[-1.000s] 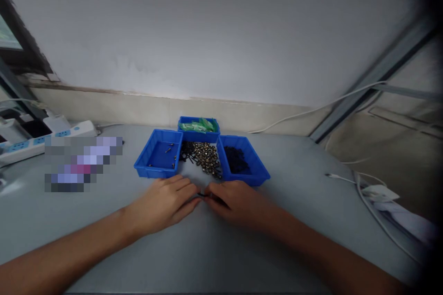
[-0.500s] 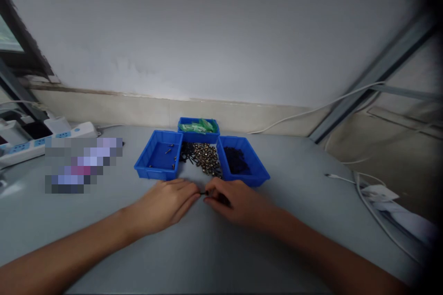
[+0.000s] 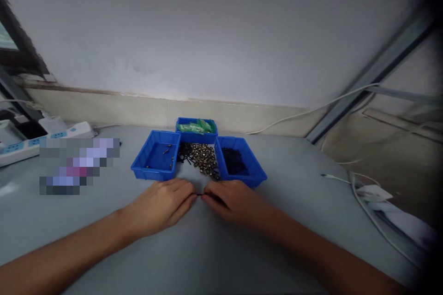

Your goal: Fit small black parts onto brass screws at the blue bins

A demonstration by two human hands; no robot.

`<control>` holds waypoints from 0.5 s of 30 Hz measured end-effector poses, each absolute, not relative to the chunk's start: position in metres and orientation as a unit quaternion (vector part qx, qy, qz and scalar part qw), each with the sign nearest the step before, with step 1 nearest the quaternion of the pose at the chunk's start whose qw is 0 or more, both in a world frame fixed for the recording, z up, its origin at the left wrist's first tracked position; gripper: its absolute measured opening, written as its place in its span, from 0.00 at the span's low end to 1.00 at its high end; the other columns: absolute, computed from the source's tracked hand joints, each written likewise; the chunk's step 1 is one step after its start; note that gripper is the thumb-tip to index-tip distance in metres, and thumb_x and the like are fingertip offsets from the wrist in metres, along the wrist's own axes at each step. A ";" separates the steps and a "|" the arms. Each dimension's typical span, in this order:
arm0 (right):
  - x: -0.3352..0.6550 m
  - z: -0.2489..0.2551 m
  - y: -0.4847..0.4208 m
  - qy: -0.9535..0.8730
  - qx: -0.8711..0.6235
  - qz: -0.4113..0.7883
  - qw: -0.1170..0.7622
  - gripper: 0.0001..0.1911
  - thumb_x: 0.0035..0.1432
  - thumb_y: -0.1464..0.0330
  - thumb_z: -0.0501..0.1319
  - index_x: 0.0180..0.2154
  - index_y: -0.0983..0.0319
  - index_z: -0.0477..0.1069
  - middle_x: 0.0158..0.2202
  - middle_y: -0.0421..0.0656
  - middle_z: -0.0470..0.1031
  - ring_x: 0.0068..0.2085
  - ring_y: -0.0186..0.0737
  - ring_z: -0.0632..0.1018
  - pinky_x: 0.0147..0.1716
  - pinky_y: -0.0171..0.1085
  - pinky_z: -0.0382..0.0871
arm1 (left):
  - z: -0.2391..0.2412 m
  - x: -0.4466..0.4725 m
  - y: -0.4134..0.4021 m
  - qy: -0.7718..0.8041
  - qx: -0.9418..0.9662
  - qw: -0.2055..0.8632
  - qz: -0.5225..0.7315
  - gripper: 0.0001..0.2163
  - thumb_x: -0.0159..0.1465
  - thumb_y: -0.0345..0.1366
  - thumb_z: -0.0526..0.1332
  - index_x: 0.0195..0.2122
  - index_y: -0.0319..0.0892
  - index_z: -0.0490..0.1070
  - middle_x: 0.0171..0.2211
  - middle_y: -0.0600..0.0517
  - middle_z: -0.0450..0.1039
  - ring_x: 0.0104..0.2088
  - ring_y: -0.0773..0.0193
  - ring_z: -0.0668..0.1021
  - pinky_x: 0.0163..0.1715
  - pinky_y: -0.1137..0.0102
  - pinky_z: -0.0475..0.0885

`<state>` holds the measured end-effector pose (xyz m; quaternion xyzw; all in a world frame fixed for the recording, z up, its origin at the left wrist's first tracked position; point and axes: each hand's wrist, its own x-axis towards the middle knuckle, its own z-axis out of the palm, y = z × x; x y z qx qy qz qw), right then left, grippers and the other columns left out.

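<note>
Where: my two hands meet at the front middle of a grey tabletop [image 3: 207, 253], just before three blue trays.
Left hand [image 3: 161, 205]: palm down, knuckles up, grip narrow, thumb and forefinger closed on the left end of a thin dark part [image 3: 200, 194].
Right hand [image 3: 233, 200]: palm down too, grip just as narrow, pinching the right end of the part; something dark shows under its fingers, too small to make out.
Part: it lies crosswise, long axis left to right, bridging the small gap between my fingertips, low over the tabletop; I cannot tell whether it touches.
Which is nearer: neither, since each grip has one end and the part sits midway between them.
Behind the hands: a loose pile [image 3: 204, 159] of bright metal pieces, straight ahead of the part and near it.
Left tray [image 3: 148, 176]: a few small screws, well spread.
Back tray [image 3: 195, 138]: green pieces, against the far end of the pile.
Right tray [image 3: 254, 179]: a heap of black bits, just beyond my right knuckles.
Edges: a power strip [image 3: 20, 150] far left, a white cable [image 3: 332, 176] far right, both well apart from the hands.
</note>
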<state>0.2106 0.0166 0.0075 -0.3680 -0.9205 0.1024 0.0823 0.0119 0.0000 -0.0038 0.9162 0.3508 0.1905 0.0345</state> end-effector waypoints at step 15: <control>0.214 0.008 0.018 -0.974 -0.210 0.009 0.089 0.13 0.54 0.74 0.49 0.41 0.66 0.65 0.37 0.47 0.71 0.39 0.38 0.68 0.41 0.39 0.62 | -0.006 0.009 0.000 0.389 0.907 0.040 0.154 0.11 0.65 0.33 0.43 0.31 0.39 0.62 0.19 0.54 0.66 0.19 0.67 0.71 0.17 0.72 0.59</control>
